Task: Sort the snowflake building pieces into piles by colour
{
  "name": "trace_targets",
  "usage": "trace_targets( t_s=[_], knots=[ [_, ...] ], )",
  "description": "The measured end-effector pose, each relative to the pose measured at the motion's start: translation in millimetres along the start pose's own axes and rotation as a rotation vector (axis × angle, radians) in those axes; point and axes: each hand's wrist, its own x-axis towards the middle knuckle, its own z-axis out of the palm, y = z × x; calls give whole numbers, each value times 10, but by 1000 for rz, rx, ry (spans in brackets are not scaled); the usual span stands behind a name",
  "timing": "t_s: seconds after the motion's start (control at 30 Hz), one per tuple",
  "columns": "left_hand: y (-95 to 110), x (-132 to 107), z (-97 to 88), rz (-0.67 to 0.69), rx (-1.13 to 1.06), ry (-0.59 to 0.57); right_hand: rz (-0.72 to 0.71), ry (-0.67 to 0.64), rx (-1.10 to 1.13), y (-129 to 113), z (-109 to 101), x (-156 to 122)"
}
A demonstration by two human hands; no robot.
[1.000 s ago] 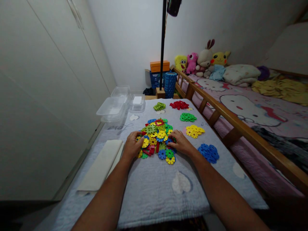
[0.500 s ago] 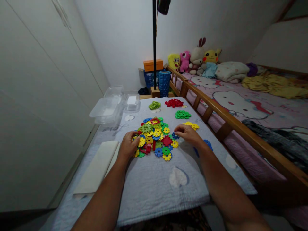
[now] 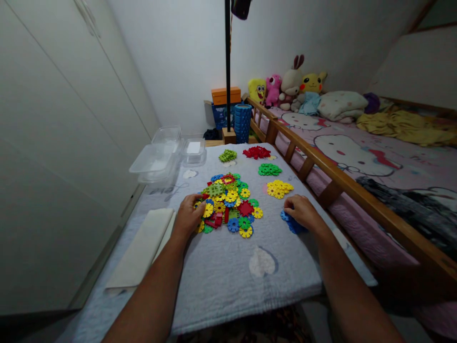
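Mixed pile of toy discs (image 3: pixel 230 202), many colours tangled together, lies mid-bench on the pale quilted cover (image 3: pixel 228 281). A wooden bed rail (image 3: pixel 339 183) runs along the right edge. On the left are clear tubs (image 3: pixel 155 162) at the far side and a folded white cloth (image 3: pixel 143 250) nearer.

Single-colour heaps fan out to the right and far side of the mixed pile: red (image 3: pixel 256 152), lime (image 3: pixel 227 155), green (image 3: pixel 269 169), yellow (image 3: pixel 278 188) and, nearest, the blue heap (image 3: pixel 295 228).

The right hand (image 3: pixel 303 212) sits on top of that blue heap with its fingers curled down. Its grip is hidden by the knuckles, so I cannot tell whether it is closed on a disc or empty. The left hand (image 3: pixel 187 216) rests at the near left edge of the mixed pile, fingertips against a yellow disc (image 3: pixel 208 209). Whether that grip is pinched or merely touching does not show.

Done well, I judge, any blue disc goes down squarely on the blue heap, well apart from the yellow one just beyond it. The wrist lifts clear rather than dragging across the cover, since these toothed pieces snag and scatter. The left hand does best bracing the mixed pile lightly, so that pulling out one disc does not drag its interlocked neighbours along.
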Motion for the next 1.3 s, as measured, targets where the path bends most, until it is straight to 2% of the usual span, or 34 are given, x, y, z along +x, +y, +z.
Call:
trace_targets(
  t_s=[0.13,0.27,0.37,0.5,0.7,0.93,1.13,1.3],
  knots=[
    [-4,-1,3,3,-4,3,-42,1,-91,-89,-18,18],
    [-14,-2,17,-3,-13,4,-160,-94,-55,-451,33,90],
    [-22,-10,25,-23,-28,28,-236,-145,-62,-782,215,147],
    [-34,-11,28,-32,-48,77,-211,-52,-86,-1025,503,165],
    [-49,8,43,-13,-51,99,-233,-6,-41,-998,668,125],
    [-26,-2,38,-13,-49,86,-184,-11,232,-979,670,146],
    [-7,-6,30,-27,-48,77,-52,21,492,-926,498,245],
    [1,-9,35,-20,-50,85,11,14,644,-823,206,541]
  ],
)
